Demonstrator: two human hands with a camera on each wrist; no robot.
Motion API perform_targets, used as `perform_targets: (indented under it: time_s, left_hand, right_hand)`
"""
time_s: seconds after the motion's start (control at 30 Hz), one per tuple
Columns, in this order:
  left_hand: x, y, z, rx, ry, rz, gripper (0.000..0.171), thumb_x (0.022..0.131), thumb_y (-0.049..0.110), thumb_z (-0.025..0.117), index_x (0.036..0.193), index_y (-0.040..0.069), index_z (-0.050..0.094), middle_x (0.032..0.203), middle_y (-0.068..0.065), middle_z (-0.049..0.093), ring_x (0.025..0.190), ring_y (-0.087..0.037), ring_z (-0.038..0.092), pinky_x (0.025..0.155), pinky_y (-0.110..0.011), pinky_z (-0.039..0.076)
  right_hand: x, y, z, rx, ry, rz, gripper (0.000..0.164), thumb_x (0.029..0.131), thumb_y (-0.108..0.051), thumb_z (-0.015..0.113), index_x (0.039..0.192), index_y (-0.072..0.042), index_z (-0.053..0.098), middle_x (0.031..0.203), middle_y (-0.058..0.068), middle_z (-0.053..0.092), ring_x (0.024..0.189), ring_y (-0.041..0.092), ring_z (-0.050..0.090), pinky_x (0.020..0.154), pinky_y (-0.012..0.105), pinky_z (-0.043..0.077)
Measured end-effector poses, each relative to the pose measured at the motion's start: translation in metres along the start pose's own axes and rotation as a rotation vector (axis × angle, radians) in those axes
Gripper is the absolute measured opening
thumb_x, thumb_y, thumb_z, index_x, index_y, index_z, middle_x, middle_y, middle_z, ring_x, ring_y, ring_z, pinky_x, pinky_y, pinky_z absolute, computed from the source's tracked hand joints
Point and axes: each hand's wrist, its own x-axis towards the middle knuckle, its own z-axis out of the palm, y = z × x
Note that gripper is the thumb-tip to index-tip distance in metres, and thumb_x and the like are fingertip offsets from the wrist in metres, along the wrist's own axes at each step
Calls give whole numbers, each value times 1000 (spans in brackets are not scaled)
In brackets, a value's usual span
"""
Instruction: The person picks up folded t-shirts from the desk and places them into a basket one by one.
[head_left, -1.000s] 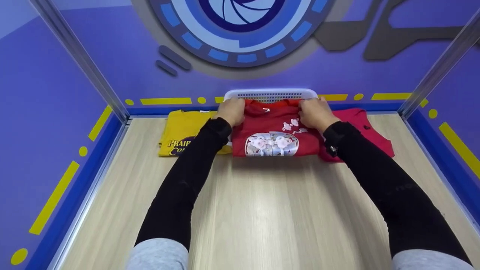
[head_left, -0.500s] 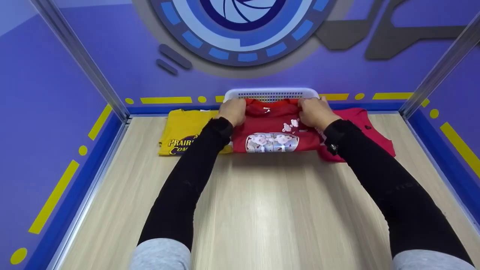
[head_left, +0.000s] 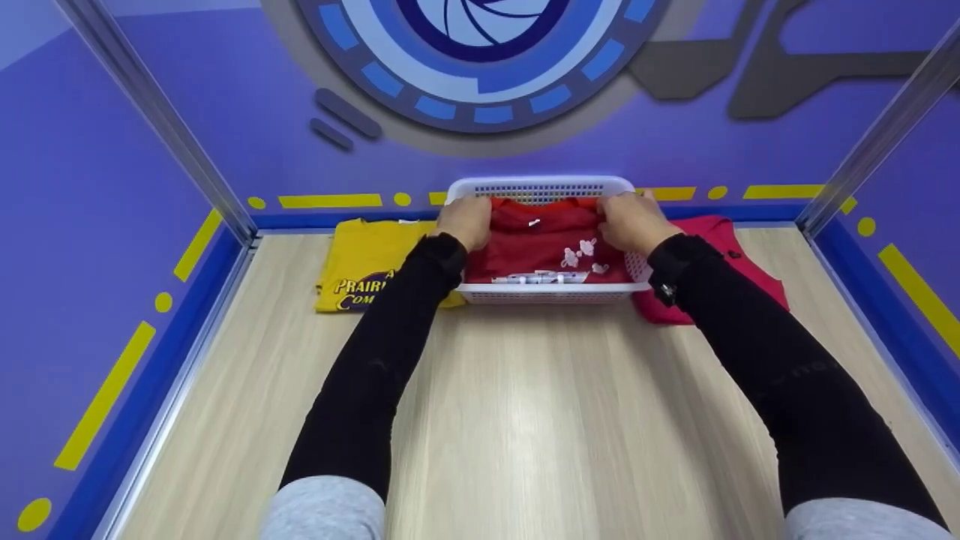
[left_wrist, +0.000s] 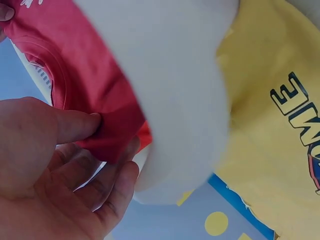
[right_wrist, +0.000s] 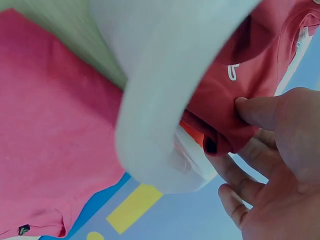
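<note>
A folded dark red T-shirt with a white flower print lies within the walls of a white plastic basket; its lower print is partly hidden behind the front rim. My left hand pinches the shirt's left shoulder, thumb on top and fingers beneath, as the left wrist view shows. At the opposite shoulder, my right hand pinches the cloth the same way, close inside the rim in the right wrist view. Brighter orange-red fabric shows behind the collar.
Left of the basket lies a folded yellow T-shirt with dark lettering. A folded pink-red shirt lies on the right, partly behind my right wrist. The basket stands against the blue back wall, on a wooden tabletop.
The red T-shirt's lower edge has dropped from over the basket's front to inside it, uncovering the front rim. Both hands have stayed nearly in place, still pinching the shoulders.
</note>
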Motion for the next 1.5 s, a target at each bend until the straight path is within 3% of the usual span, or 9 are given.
perform_targets:
  time_s: [0.4,0.7,0.9,0.93,1.03,1.13,1.17,1.33,1.5]
  left_hand:
    - [4,1,-12,-41,2,-10,26,101,4,66,126,1,73,142,-20,72,130,-36,70,108,-50,61]
    - [14,1,-15,-44,51,-32,34,102,9,65,135,1,71,144,-21,72,135,-36,69,113,-50,58]
    - [31,-1,-5,-70,65,-70,34,105,9,61,136,0,72,144,-22,72,136,-37,68,119,-47,55]
    - [46,-9,8,-68,83,-63,33,106,12,60,134,1,72,139,-21,75,134,-36,70,119,-44,55]
    - [51,-10,11,-52,84,-64,33,108,14,57,135,1,71,138,-21,75,133,-37,69,120,-45,53]
    - [45,-7,8,-49,87,-48,31,108,13,57,132,1,73,136,-21,76,132,-37,70,118,-44,54]
    - [28,2,-5,-49,73,-51,31,107,9,58,131,0,74,138,-22,75,133,-38,70,118,-46,55]
    - [11,9,-12,-21,69,11,23,103,6,60,115,0,79,131,-20,79,125,-35,74,111,-43,59]
    - [-2,19,-16,-10,2,108,18,100,1,61,83,8,63,93,-11,69,94,-25,66,87,-36,54]
  right_hand:
    - [2,-2,-17,-20,4,38,17,101,-12,67,112,1,69,119,28,76,118,51,68,112,65,36]
    - [13,-7,-26,-85,48,79,25,96,-11,63,114,4,73,124,35,74,117,54,67,103,65,44]
    - [22,-10,-21,-109,44,137,30,97,-10,60,119,4,76,130,35,73,123,52,67,111,67,43]
    - [23,-10,-18,-115,46,145,30,98,-10,59,119,5,76,130,35,73,123,52,68,112,67,43]
    - [26,-10,-11,-123,46,164,30,99,-10,59,118,6,76,130,34,73,123,52,68,115,66,43]
    - [25,-11,-7,-123,27,168,29,99,-8,58,116,8,76,131,35,73,125,53,67,118,67,43]
    - [25,-11,-7,-113,18,168,29,98,-7,59,115,9,75,131,36,73,125,53,67,118,67,43]
    - [15,-11,-12,-17,-31,138,30,96,-7,59,116,6,76,130,34,73,121,52,69,112,65,52]
    - [0,-15,-18,54,-139,-18,29,99,-8,60,116,3,81,121,28,78,111,45,73,101,59,60]
